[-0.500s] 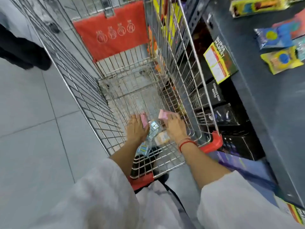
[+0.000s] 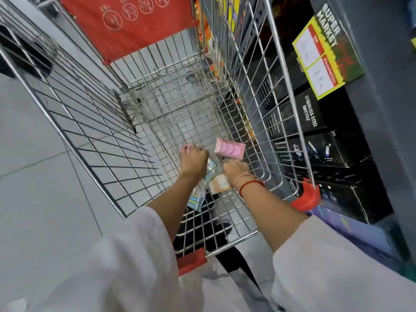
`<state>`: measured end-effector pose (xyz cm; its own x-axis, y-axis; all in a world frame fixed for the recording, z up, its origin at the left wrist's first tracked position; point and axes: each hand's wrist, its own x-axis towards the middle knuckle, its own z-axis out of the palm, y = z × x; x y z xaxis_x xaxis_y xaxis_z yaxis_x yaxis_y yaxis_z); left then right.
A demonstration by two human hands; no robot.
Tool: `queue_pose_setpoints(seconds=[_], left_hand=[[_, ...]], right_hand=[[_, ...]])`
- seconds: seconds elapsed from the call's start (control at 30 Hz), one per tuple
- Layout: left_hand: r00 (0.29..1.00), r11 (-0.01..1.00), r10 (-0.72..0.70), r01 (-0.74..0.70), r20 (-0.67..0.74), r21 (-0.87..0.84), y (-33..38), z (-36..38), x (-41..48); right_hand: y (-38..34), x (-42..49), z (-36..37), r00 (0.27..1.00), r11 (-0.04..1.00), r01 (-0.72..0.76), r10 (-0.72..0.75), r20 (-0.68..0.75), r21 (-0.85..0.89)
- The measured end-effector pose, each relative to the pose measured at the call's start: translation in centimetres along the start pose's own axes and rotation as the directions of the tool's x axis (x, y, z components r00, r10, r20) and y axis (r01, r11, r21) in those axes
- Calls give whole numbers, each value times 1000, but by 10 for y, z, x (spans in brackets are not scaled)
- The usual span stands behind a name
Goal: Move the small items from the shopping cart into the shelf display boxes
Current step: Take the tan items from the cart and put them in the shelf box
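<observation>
Both my hands are down in the wire shopping cart (image 2: pixel 94 122), at its near end. My left hand (image 2: pixel 193 162) is curled around a small pink packet (image 2: pixel 186 147) whose edge shows past the fingers. My right hand (image 2: pixel 236 171) is closed over the pile of small packets; what it grips is hidden. A pink packet with round pads (image 2: pixel 229 148) lies on the cart floor just beyond that hand. Blue-green packets (image 2: pixel 198 195) and an orange one (image 2: pixel 219 183) lie between my wrists.
The red child-seat flap (image 2: pixel 135 21) closes the cart's far end. To the right stands a dark shelf (image 2: pixel 382 113) with black stainless steel bottle boxes (image 2: pixel 310 113) and a yellow price sign (image 2: pixel 324 61). Grey tiled floor (image 2: pixel 29 176) lies on the left.
The view has come closer into the cart. My left hand has curled around the pink packet. The other pink packet now lies free beyond my right hand.
</observation>
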<state>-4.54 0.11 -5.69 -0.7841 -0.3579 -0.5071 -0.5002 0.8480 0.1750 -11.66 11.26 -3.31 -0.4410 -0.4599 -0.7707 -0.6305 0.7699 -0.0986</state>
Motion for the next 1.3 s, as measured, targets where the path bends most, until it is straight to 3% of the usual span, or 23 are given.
queue_pose_setpoints(seconds=[0.17, 0.33, 0.47, 0.63, 0.7, 0.8, 0.93, 1.03, 1.13, 1.23, 1.3], left_hand=[[989, 999, -43, 43, 141, 3, -12, -6, 15], [953, 996, -13, -15, 303, 91, -16, 0, 6], [971, 991, -17, -15, 237, 131, -11, 9, -8], [992, 983, -51, 30, 112, 180, -17, 14, -23], [992, 991, -106, 100, 65, 85, -16, 7, -28], [979, 958, -200, 202, 32, -204, -10, -14, -36], [971, 887, -236, 196, -46, -417, -1, -43, -48], [951, 799, -273, 142, -143, -584, 8, -64, -62], [926, 674, -296, 28, -235, -738, 22, -87, -80], [892, 551, -318, -103, -323, -828, 37, -109, -101], [844, 549, -362, -150, -396, -822, 48, -122, -115]], right_hand=[[0, 4, -1, 999, 993, 37, -38, -8, -113], [2, 8, -5, 995, 987, 51, -38, 90, -153], [14, 9, -14, 970, 993, 73, -49, 240, -94], [29, 2, -31, 945, 972, -108, 34, 326, 211], [33, -3, -38, 954, 955, -145, 65, 294, 259], [35, -14, -44, 979, 904, -154, 86, 184, 399], [31, -36, -53, 985, 791, -58, 146, -95, 609], [20, -62, -64, 915, 757, 95, 189, -356, 646], [15, -94, -71, 785, 807, 215, 193, -589, 550], [13, -132, -76, 604, 839, 323, 172, -778, 437], [11, -159, -80, 423, 846, 401, 170, -890, 352]])
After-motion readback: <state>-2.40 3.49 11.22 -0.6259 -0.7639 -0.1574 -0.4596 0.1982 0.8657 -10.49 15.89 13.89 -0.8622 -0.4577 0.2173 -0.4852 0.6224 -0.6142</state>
